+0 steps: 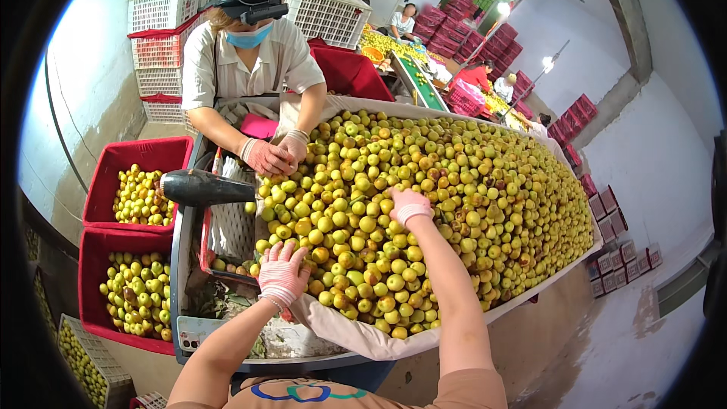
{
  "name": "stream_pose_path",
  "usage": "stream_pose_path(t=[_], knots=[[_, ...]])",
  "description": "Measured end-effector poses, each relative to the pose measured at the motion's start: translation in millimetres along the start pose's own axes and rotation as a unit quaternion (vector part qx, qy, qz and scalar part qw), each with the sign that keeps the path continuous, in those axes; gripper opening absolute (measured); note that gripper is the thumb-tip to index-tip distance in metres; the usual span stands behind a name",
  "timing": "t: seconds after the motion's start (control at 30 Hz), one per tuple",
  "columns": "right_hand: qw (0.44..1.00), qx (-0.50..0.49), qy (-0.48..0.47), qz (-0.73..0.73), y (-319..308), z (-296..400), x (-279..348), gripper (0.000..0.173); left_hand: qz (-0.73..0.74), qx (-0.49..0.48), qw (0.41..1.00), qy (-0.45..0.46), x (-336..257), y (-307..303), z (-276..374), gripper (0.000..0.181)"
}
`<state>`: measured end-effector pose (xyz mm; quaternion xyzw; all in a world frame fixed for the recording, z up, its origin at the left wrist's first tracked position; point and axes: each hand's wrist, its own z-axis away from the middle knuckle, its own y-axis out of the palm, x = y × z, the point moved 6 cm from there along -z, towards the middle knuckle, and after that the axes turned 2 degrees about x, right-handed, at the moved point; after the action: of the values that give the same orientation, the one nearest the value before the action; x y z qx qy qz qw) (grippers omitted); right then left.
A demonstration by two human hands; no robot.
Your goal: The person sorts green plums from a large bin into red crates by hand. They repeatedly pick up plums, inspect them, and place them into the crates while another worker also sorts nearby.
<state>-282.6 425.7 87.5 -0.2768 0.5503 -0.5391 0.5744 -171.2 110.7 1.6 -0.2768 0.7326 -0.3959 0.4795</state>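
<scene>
A large heap of yellow-green jujubes [392, 227] with brown patches fills a cloth-lined bin before me. My left hand [284, 274], in a pink-and-white striped glove, rests palm down at the heap's near left edge. Its fingers are spread, with no fruit seen in them. Reaching farther in, my right hand [410, 205] wears a similar glove. Its fingertips touch the jujubes near the middle of the heap; whether they grip one is hidden. Left of the heap, a black tapered tube [210, 187] juts over a white perforated basket [230, 233].
Across the bin a masked co-worker [250, 57] has both gloved hands [278, 153] together at the heap's edge. Two red-lined crates [91, 289] of jujubes stand at left. Pale cloth [363, 332] hangs over the bin's near rim. Stacked crates [164, 11] and other people are farther back.
</scene>
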Motion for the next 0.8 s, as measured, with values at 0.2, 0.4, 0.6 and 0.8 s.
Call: stream_pose_path(t=[0.2,0.4,0.6,0.8], knots=[[0.984,-0.003,-0.176,0.012,4.3,60.9,86.1,0.043,-0.058,0.053,0.995,0.061,-7.1,3.1,-1.8,0.059],[0.901,-0.176,-0.280,-0.280,8.2,151.7,117.8,0.036,0.004,-0.024,0.985,0.169,-19.5,9.3,-30.9,0.055],[0.795,-0.329,-0.271,-0.432,42.0,211.8,110.0,0.021,-0.075,0.083,0.991,0.074,-15.3,47.4,-94.0,0.043],[0.757,-0.329,-0.238,-0.512,51.9,209.4,101.3,0.015,-0.054,0.124,0.990,0.031,-1.4,14.9,-88.4,0.045]])
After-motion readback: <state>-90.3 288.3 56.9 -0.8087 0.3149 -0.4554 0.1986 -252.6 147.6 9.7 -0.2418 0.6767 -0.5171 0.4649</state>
